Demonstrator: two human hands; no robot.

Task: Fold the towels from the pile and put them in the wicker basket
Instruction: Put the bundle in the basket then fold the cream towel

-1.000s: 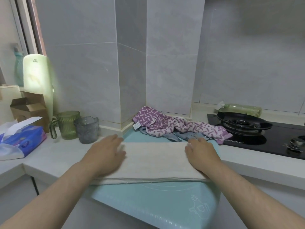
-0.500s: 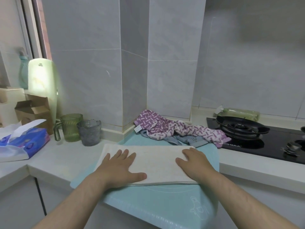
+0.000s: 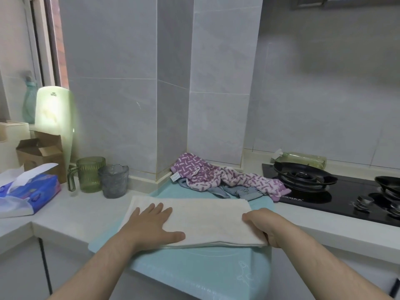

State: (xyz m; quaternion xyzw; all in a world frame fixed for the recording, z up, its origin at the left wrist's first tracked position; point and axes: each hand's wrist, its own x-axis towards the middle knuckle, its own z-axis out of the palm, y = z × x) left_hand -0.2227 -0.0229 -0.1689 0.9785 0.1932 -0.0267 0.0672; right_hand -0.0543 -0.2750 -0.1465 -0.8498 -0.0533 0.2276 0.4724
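Kitchen corner with pale grey wall tiles, seen from the head camera. White countertop (image 3: 75,213) running left to right below a square tiled column (image 3: 173,83). At the counter front, a light teal rubbery mat (image 3: 194,276), hanging a little over the edge.

On the mat, a cream folded towel (image 3: 205,219), lying flat as a long rectangle. Left hand (image 3: 151,224) spread flat on its left half, fingers straight and apart, pressing down. Right hand (image 3: 262,226) at the right end, fingers curled and clamped on the short edge of the towel.

Behind it, at the foot of the column, the loose pile: a purple and white patterned towel (image 3: 216,174) crumpled on top, a grey-blue cloth (image 3: 244,192) partly under it. Pile very near the far edge of the cream towel; touching or not, cannot tell. Right of the pile, a black glass gas hob (image 3: 346,200) with a black iron burner ring (image 3: 303,175), the purple towel reaching its left edge. Behind the hob, a pale green clear bottle (image 3: 303,159) lying on its side by the wall.

Left of the mat, the containers. Green ribbed glass mug (image 3: 89,174) with a handle, upright; a grey glass cup (image 3: 113,180) just beside it; contents of both not possible to tell. Brown cardboard box (image 3: 39,152) with open flaps, inside hidden. Pale green plastic board (image 3: 54,113) standing upright behind the box. Blue soft tissue pack (image 3: 30,191) at the far left, one white tissue sticking out of its top.
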